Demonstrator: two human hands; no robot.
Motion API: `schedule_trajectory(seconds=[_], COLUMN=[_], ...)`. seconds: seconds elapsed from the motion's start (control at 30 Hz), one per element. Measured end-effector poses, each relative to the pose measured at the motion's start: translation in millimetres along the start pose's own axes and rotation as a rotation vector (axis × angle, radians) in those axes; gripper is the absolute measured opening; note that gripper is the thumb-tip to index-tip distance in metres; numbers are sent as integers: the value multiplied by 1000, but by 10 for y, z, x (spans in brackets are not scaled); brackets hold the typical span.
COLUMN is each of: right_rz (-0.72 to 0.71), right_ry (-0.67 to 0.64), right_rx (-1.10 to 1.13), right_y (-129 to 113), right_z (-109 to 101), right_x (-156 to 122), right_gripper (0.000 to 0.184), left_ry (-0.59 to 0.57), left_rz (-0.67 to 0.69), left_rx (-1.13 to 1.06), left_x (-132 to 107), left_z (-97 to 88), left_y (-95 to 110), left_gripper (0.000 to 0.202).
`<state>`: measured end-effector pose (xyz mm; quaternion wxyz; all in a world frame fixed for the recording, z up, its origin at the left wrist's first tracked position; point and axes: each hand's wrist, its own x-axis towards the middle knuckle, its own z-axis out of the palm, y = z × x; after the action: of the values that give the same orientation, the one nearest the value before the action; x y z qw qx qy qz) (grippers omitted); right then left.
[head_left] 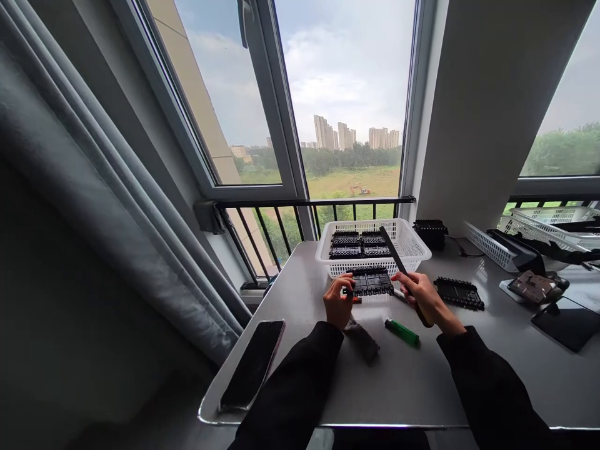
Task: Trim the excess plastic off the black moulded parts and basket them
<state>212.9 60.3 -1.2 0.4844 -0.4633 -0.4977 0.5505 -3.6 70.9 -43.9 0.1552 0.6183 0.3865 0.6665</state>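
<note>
My left hand (338, 302) grips the left end of a black plastic part (372, 282) with toothed edges, held just in front of the white basket (375, 262). In my right hand (419, 297) is a file (394, 250), its long dark blade pointing up and left over the basket and its yellowish handle end showing below the palm. The right fingertips are at the part's right edge; whether they press on it, I cannot tell. Several similar black parts lie stacked inside the basket. Another black part (459, 293) lies on the table to the right of my right hand.
Before me on the grey table (398, 394) lie a green lighter (402, 332), a dark grey strip (363, 340) and, left, a phone (253, 365). A black stack (430, 234) stands right of the basket. White baskets (492, 245) and a dark tablet-like slab (567, 324) are farther right.
</note>
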Motion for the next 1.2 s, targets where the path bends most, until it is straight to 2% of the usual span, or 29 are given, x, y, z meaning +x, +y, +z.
schedule_trajectory(seconds=[0.1,0.23,0.33,0.43,0.6,0.67,0.77,0.83,0.93,1.0,1.07,1.2], right_rz=[19,-51,-69,-81,-123,-145,-170,-183,-191,-187,-182,-207], right_ry=[51,153,108,51,133,177,232,255,268,259,238,229], right_rx=[-38,-91,-46,47,139,145,115,87,46,27,-8,-130], right_y=[127,244,290,343,410,408,401,407,425,433,435,417], right_z=[61,59,54,88,95,59,10,3,33,62,85,77], right_x=[74,64,27,10,40,55,71,74,67,57,47,43], right_gripper=[48,47,48,47,45,44,44,43,44,44,45,50], left_ry=[-33,-25,3,-26,-125,-234,-379,-375,-340,-369,-389,-329], left_rz=[78,99,118,122,95,13,-255,-437,-648,-715,-720,-708], left_rx=[35,54,75,88,113,28,-260,-431,-498,-465,-434,-423], left_x=[-13,-13,-17,-21,8,20,24,27,37,46,51,58], left_z=[-15,-22,-16,-4,26,40,58,70,87,95,99,94], left_y=[15,37,39,39,80,86,49,-1,-68,-88,-89,-80], left_gripper=[21,24,25,26,20,28,48,58,74,76,65,51])
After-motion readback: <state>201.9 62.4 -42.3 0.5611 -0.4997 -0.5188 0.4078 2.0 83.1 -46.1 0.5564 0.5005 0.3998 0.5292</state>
